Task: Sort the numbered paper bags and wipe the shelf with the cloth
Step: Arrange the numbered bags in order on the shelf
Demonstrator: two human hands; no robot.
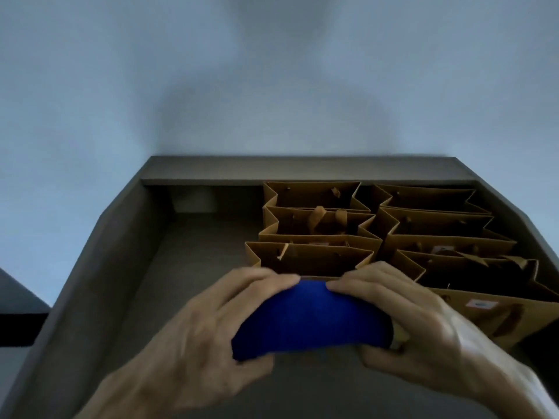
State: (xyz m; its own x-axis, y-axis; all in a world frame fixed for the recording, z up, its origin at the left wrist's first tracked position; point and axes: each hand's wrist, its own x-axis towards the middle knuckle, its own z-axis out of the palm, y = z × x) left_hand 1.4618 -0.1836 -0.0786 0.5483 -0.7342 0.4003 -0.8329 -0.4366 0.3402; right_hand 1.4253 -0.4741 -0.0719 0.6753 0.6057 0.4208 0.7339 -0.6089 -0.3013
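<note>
Both hands grasp a blue cloth [311, 319] held just in front of the brown paper bags [314, 255]: the left hand [208, 322] pinches its left end, the right hand [402, 319] its right end. The bags stand in two rows on the right part of the dark shelf [181, 267]. Their labels are too blurred to read.

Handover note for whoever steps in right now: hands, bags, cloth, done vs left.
Left hand and right hand: both grip the blue cloth, bunched between them above the shelf's front.
Paper bags: standing open in two rows on the right half of the shelf; labels too blurred to read, so order unconfirmed.
Done: bags grouped to the right, cloth in hand.
Left: wipe the bare left side, then check bag numbering.
</note>
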